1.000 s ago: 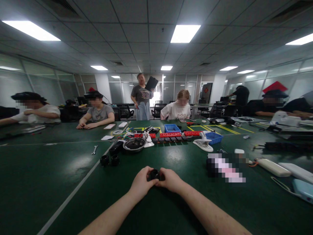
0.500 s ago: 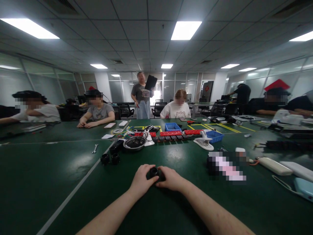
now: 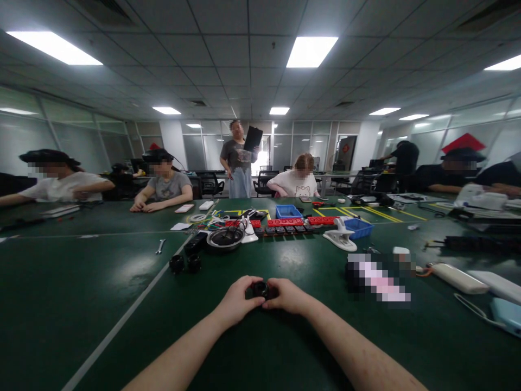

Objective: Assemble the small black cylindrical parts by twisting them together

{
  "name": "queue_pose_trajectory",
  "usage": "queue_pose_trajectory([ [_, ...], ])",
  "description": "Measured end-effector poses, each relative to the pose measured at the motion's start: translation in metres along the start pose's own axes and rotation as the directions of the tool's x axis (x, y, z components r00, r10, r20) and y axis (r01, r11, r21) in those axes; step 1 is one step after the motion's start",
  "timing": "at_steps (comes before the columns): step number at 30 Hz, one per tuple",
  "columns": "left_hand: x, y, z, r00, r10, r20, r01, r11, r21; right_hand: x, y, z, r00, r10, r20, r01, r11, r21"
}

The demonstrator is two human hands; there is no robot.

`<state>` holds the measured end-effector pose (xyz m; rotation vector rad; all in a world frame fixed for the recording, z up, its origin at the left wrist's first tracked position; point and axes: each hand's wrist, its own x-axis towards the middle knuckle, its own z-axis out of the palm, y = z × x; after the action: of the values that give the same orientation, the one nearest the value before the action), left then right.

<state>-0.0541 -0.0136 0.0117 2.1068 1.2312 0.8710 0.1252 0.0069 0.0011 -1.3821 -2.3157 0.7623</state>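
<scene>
Between my two hands is a small round black part (image 3: 260,290) with a dark opening on top, low over or on the green table (image 3: 195,336); I cannot tell if it touches the surface. My left hand (image 3: 241,298) curls around its left side, thumb at the near edge. On the other side, my right hand (image 3: 286,296) grips it with thumb and bent fingers. Two similar black round parts, one on the left (image 3: 176,264) and one on the right (image 3: 194,263), stand together farther left. Fingers partly cover the held part, so its full shape is hidden.
A wrench (image 3: 160,247) lies at left. Ahead are a round dark-centred dish (image 3: 225,238), red power strips (image 3: 285,222), a white clip stand (image 3: 341,237) and blue bins (image 3: 288,210). Power banks (image 3: 458,277) lie at right. Several people sit around; one person (image 3: 238,160) stands behind.
Both hands stay around the black part, which now shows slightly farther right and lower. The view has shifted a little. Across the table, the seated person in white has lowered their head.
</scene>
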Motion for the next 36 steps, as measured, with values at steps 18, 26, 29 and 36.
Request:
queue_pose_trajectory([
  [18,0.0,-0.003,-0.007,0.99,0.089,0.113,-0.086,0.996,-0.031,-0.004,-0.007,-0.01,0.984,-0.134,0.115,0.106,0.97,0.219],
  [26,-0.001,0.0,-0.003,1.0,0.022,0.005,-0.023,0.999,0.04,-0.001,-0.005,-0.003,0.999,-0.019,0.029,0.019,1.0,0.013],
  [29,0.0,0.0,0.001,0.995,-0.04,-0.095,0.049,0.993,0.103,-0.002,-0.015,0.007,0.986,0.008,-0.169,-0.049,0.97,-0.237],
  [36,0.002,-0.002,-0.005,1.0,-0.026,0.004,0.025,0.999,0.021,-0.006,-0.019,0.005,0.983,-0.036,-0.181,-0.021,0.953,-0.304],
])
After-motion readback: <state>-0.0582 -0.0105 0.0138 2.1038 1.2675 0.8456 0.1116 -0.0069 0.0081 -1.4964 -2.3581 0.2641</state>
